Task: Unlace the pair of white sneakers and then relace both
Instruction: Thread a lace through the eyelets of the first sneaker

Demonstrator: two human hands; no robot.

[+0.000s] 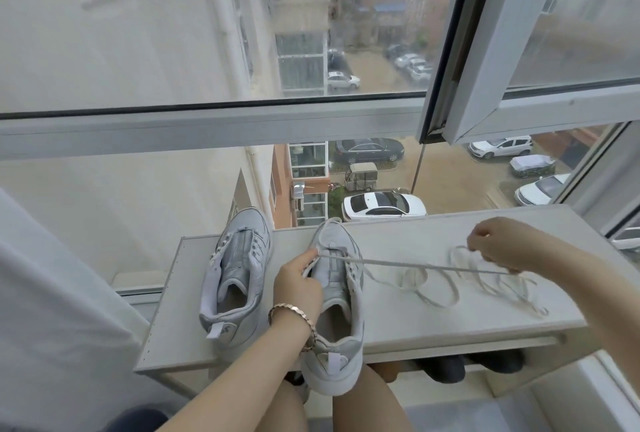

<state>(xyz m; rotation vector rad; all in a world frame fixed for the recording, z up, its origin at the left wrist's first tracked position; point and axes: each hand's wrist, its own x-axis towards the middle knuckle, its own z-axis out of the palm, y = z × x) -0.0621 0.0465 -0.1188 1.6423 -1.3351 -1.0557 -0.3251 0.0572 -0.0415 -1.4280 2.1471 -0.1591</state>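
Lower centre on the bench, one sneaker sits laceless while the left hand has its grip pinching the second sneaker and the right hand grips its lace taut, with only the toe eyelets threaded, so most relacing looks ahead.

A pale shelf stands below the window (parked cars outside), dark shoes beneath it.
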